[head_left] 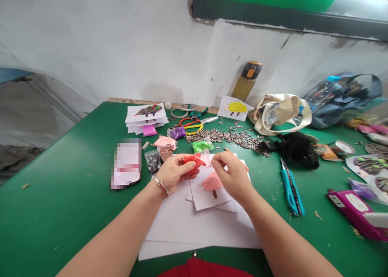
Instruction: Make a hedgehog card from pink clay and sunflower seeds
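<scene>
Left hand (174, 172): fingers closed round a red packet (193, 163), thumb on top.
Right hand (233, 172): curled just right of the packet, thumb and forefinger close together; whether they pinch anything cannot be told.

Step in hand, by judgement: working at the red packet, perhaps drawing modelling clay from it. The next move appears to call for a firm left hold and a fine right pinch.

Below and between the hands: one card bearing a pink shape (211, 182), partly covered by the right hand; under it, larger white sheets (194, 230).

Just beyond the left hand: packets, black (152, 163), brown (166, 152) and pale pink (165, 141). Between and beyond both hands: one green packet (200, 146).

Farther beyond the hands: a spread of striped seeds (222, 136); scissors (211, 119) with silver blades; a purple packet (177, 132); a card with a yellow hedgehog-like figure (237, 107).

Right of the right hand: one teal cutter (291, 188); past it, a magenta object (356, 212).

Left of the left hand: one pixelated object (126, 163).

Carrying all: green tabletop (60, 216).
</scene>
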Action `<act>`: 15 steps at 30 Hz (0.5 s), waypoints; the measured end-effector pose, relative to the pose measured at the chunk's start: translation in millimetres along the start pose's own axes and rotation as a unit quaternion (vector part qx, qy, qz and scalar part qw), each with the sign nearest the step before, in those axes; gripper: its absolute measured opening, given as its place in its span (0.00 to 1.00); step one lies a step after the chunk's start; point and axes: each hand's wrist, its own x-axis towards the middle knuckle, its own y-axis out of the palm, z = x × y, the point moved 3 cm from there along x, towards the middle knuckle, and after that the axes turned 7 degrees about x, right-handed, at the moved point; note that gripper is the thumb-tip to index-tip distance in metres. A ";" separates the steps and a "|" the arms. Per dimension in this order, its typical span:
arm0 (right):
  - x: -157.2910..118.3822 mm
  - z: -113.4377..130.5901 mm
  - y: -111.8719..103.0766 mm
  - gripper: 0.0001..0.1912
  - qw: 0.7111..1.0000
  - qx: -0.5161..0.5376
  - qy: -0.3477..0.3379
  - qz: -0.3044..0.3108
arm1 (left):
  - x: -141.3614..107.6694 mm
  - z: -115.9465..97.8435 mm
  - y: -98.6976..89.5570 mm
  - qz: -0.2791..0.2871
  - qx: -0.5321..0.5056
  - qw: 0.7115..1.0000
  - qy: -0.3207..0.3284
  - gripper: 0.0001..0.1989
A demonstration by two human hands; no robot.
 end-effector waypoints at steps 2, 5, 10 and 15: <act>-0.9 6.3 0.9 0.10 0.998 -0.017 -0.050 0.016 | 0.0 0.0 0.2 -0.015 0.013 1.000 0.009 0.20; -1.7 10.4 2.2 0.09 0.997 0.025 -0.064 0.031 | -0.3 -0.4 0.2 -0.018 0.022 0.999 0.022 0.21; -0.9 -1.8 3.3 0.12 0.993 0.088 0.058 0.046 | -0.2 -1.2 -0.5 -0.007 0.028 0.999 0.026 0.21; 2.1 -6.7 1.2 0.13 0.988 0.109 0.104 0.039 | -1.4 -1.6 1.8 0.019 0.049 0.998 0.029 0.21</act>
